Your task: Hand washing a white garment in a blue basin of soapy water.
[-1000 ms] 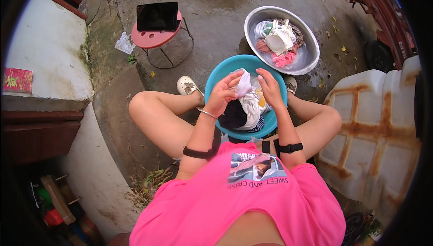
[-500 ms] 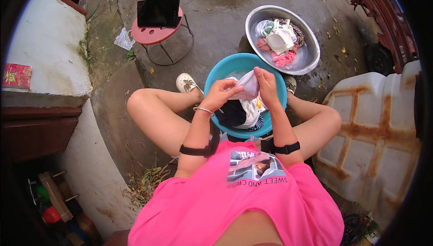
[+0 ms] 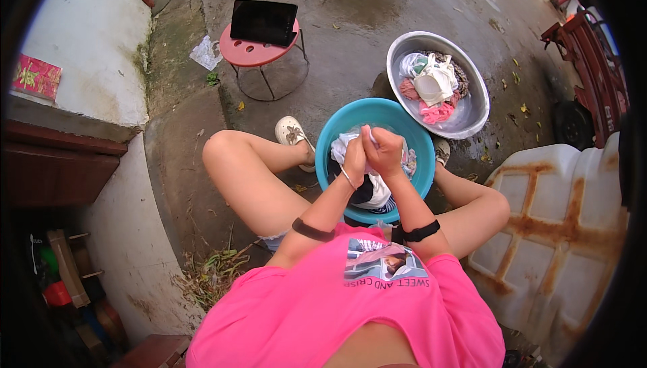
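Observation:
Over the round teal basin [image 3: 324, 115], my two hands are pressed together, fingers closed. Both my left hand [image 3: 354, 158] and my right hand [image 3: 386, 151] are bunched round a thin pale cloth [image 3: 368, 168], which is mostly hidden between them; its exact kind does not show. Beneath them in the basin lie white laundry [image 3: 342, 147], a dark garment and a blue-and-white striped piece [image 3: 389, 205]. Some water shows at the basin's far side. A bracelet circles my left wrist.
A metal basin [image 3: 477, 108] of white, pink and patterned laundry stands beyond the teal one, to the right. A red stool [image 3: 237, 54] holds a black tablet [image 3: 263, 23]. To the right is a rust-streaked white plastic tank [image 3: 532, 226]; a wall [image 3: 101, 38] rises at left.
My hands, apart with the pale cloth spread between them, have come together and bunched it up. The whole view has shifted, so the basins and stool sit lower and further right.

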The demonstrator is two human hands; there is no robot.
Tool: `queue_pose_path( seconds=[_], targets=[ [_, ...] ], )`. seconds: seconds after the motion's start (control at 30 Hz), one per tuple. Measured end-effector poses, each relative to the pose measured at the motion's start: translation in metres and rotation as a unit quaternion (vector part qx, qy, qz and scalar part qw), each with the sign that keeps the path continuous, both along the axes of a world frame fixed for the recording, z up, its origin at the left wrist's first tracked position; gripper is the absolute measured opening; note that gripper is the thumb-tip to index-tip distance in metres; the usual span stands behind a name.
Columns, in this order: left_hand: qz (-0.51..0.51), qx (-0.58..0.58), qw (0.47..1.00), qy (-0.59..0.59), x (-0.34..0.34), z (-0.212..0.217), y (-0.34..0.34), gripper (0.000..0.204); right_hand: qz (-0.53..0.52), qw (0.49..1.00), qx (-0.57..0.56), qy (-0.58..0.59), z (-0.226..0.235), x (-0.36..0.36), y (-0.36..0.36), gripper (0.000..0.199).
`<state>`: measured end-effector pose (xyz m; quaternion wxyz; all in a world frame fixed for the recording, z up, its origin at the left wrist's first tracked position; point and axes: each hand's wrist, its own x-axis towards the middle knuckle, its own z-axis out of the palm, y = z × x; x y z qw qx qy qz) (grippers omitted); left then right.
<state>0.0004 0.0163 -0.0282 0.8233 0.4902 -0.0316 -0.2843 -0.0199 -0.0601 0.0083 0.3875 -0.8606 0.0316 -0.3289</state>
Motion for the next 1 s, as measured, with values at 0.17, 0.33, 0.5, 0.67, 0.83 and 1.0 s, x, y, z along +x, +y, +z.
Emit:
queue_pose_path(
  seconds=[0.17, 0.33, 0.5, 0.67, 0.83, 1.0],
  targets=[
    [0.095, 0.097, 0.987, 0.081, 0.002, 0.004, -0.006, 0.033, -0.052, 0.985, 0.132, 0.095, 0.002, 0.0, 0.017, 0.039],
    [0.008, -0.068, 0.99, 0.126, 0.016, -0.017, 0.007, 0.036, 0.006, 0.997, 0.069, 0.03, -0.01, 0.003, 0.016, 0.036],
    [0.095, 0.085, 0.983, 0.133, 0.008, 0.016, 0.002, 0.038, -0.075, 0.979, 0.172, 0.081, -0.012, 0.008, 0.012, 0.039],
    [-0.003, 0.009, 0.997, 0.078, 0.016, -0.012, 0.014, 0.042, 0.006, 1.0, 0.029, 0.002, 0.014, -0.014, 0.031, 0.038],
    [0.057, 0.107, 0.987, 0.103, 0.0, 0.013, 0.002, 0.039, -0.108, 0.973, 0.161, 0.121, -0.004, 0.005, 0.004, 0.037],
    [-0.028, -0.007, 0.996, 0.084, 0.019, -0.016, 0.018, 0.038, 0.016, 1.0, 0.019, 0.001, 0.022, -0.018, 0.04, 0.036]
  ],
)
